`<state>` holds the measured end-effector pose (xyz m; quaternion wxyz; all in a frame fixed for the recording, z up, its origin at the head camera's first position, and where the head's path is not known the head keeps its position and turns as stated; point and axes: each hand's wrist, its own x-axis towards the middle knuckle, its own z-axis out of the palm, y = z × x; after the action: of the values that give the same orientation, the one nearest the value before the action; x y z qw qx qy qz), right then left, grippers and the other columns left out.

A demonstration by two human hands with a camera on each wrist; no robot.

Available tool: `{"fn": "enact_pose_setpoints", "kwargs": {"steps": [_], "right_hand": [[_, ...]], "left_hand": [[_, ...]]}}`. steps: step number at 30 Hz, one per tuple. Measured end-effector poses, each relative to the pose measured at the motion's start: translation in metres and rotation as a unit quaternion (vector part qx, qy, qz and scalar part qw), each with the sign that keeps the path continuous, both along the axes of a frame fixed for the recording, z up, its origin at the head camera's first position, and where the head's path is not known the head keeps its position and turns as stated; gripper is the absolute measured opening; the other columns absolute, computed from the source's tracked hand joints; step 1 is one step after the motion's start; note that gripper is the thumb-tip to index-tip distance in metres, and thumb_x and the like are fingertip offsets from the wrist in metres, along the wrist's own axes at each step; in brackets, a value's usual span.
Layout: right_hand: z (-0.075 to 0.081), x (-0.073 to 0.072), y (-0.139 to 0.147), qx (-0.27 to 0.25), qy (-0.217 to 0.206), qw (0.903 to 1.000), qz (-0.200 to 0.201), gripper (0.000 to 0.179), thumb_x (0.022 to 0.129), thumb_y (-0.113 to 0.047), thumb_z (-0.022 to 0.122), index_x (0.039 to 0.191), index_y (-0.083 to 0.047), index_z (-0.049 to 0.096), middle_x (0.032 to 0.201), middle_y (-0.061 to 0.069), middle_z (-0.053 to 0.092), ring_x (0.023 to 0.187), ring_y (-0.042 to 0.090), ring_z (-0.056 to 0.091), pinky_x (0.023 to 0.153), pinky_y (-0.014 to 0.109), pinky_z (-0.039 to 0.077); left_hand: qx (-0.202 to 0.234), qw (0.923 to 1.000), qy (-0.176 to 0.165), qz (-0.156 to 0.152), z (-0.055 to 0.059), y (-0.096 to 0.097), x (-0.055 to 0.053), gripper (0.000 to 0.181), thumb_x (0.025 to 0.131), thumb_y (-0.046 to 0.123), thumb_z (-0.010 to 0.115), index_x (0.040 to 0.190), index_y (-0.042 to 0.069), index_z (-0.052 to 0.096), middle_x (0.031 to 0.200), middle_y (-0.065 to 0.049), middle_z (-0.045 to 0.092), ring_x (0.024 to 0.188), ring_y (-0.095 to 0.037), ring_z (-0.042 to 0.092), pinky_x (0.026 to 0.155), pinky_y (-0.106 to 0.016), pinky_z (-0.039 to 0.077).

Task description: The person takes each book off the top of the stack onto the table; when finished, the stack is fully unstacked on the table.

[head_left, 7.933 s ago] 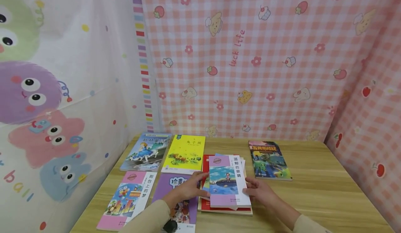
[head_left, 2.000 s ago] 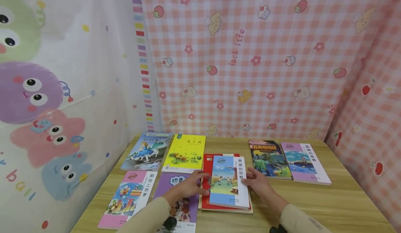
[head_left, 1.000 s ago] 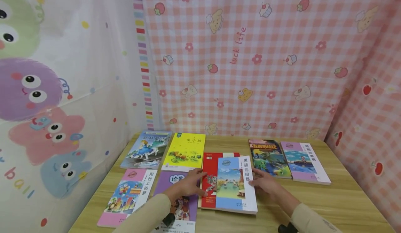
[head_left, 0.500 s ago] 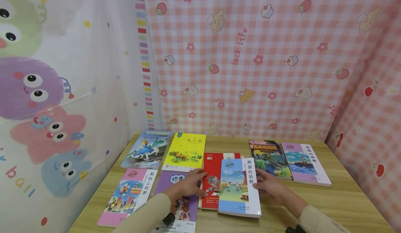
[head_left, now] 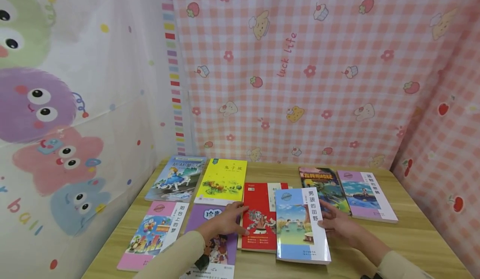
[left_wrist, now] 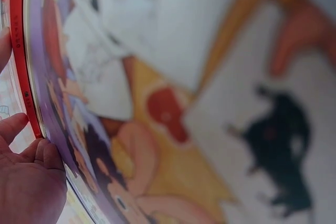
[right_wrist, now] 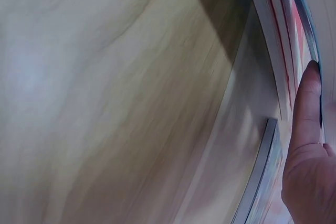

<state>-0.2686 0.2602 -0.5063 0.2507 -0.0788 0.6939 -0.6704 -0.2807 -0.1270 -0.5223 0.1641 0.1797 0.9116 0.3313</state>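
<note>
My right hand (head_left: 339,222) pinches a blue-and-white paperback book (head_left: 296,224) by its right edge, with the thumb on the cover and the fingers under it. In the right wrist view a finger (right_wrist: 307,108) lies along that book's underside. The book is raised over the right part of a red book (head_left: 256,216), hiding some of its cover. My left hand (head_left: 225,220) rests at the red book's left edge. Seen from the left wrist, fingertips stand at the red spine (left_wrist: 21,51). Other pages show below the red book.
Left on the wooden table (head_left: 393,245) lie a blue book (head_left: 176,179), a yellow book (head_left: 221,183), a pink-and-white book (head_left: 153,235) and a purple book (head_left: 221,245) under my left forearm. A dark dinosaur-cover book (head_left: 324,187) and a pink-and-blue book (head_left: 365,195) lie at back right.
The pink-and-blue book went from the stack's top to the back right. The blue-and-white book beneath it then slid right and lifted in my right hand, baring the red one. My left hand stayed.
</note>
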Motion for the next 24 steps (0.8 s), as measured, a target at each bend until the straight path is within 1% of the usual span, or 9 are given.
{"fn": "enact_pose_setpoints", "kwargs": {"steps": [3,7,10,14,17,21,24], "right_hand": [[0.001,0.002,0.01,0.004,-0.001,1.0,-0.002,0.089,0.097,-0.001,0.059,0.157,-0.002,-0.007,0.138,0.029,0.047,0.11,0.033,0.062,0.087,0.048,0.054],[0.004,0.007,0.022,0.016,-0.009,0.9998,-0.005,0.091,0.097,-0.003,0.06,0.157,-0.002,-0.008,0.144,0.034,0.04,0.111,0.032,0.062,0.088,0.048,0.053],[0.005,0.012,0.031,0.012,-0.017,0.9998,0.004,0.091,0.097,-0.004,0.06,0.157,-0.002,-0.009,0.146,0.034,0.037,0.111,0.032,0.063,0.088,0.049,0.053],[0.005,0.019,0.043,-0.006,-0.026,0.9993,0.028,0.09,0.099,-0.003,0.057,0.155,0.0,-0.013,0.142,0.027,0.046,0.11,0.033,0.063,0.088,0.049,0.053],[0.003,0.023,0.052,-0.018,-0.042,0.9982,0.039,0.09,0.099,-0.002,0.056,0.154,0.001,-0.016,0.137,0.019,0.052,0.11,0.032,0.063,0.089,0.05,0.053],[-0.002,0.027,0.064,-0.034,-0.057,0.9964,0.053,0.09,0.099,-0.001,0.055,0.151,0.002,-0.019,0.131,0.012,0.057,0.11,0.033,0.064,0.089,0.05,0.053],[-0.008,0.031,0.074,-0.055,-0.053,0.9944,0.073,0.088,0.1,0.0,0.052,0.149,0.003,-0.021,0.129,0.01,0.059,0.11,0.032,0.064,0.089,0.05,0.053]], "left_hand": [[-0.002,1.0,0.004,-0.002,0.0,-0.001,-0.001,0.083,0.082,0.029,0.083,0.151,0.007,0.041,0.158,-0.014,0.026,0.146,-0.039,0.018,0.11,-0.057,0.03],[-0.002,1.0,0.002,-0.001,0.0,-0.001,-0.002,0.083,0.083,0.029,0.083,0.151,0.007,0.041,0.158,-0.015,0.025,0.146,-0.039,0.017,0.11,-0.057,0.03],[0.0,1.0,-0.002,0.002,0.0,-0.001,-0.002,0.083,0.082,0.028,0.083,0.151,0.008,0.041,0.158,-0.015,0.026,0.145,-0.04,0.018,0.11,-0.058,0.03],[0.002,1.0,-0.004,0.003,0.001,-0.001,-0.001,0.083,0.082,0.028,0.083,0.151,0.008,0.042,0.158,-0.015,0.026,0.145,-0.04,0.018,0.109,-0.058,0.03],[0.001,1.0,-0.004,0.003,0.001,-0.001,0.001,0.083,0.082,0.029,0.083,0.151,0.008,0.041,0.158,-0.015,0.025,0.145,-0.04,0.017,0.109,-0.058,0.03],[0.0,1.0,-0.007,0.005,0.003,0.0,0.003,0.083,0.082,0.029,0.083,0.151,0.008,0.041,0.158,-0.014,0.026,0.146,-0.04,0.017,0.11,-0.059,0.029],[-0.001,0.9999,-0.008,0.009,0.005,0.001,0.003,0.084,0.082,0.029,0.083,0.151,0.008,0.042,0.158,-0.014,0.026,0.146,-0.04,0.017,0.111,-0.059,0.028]]}}
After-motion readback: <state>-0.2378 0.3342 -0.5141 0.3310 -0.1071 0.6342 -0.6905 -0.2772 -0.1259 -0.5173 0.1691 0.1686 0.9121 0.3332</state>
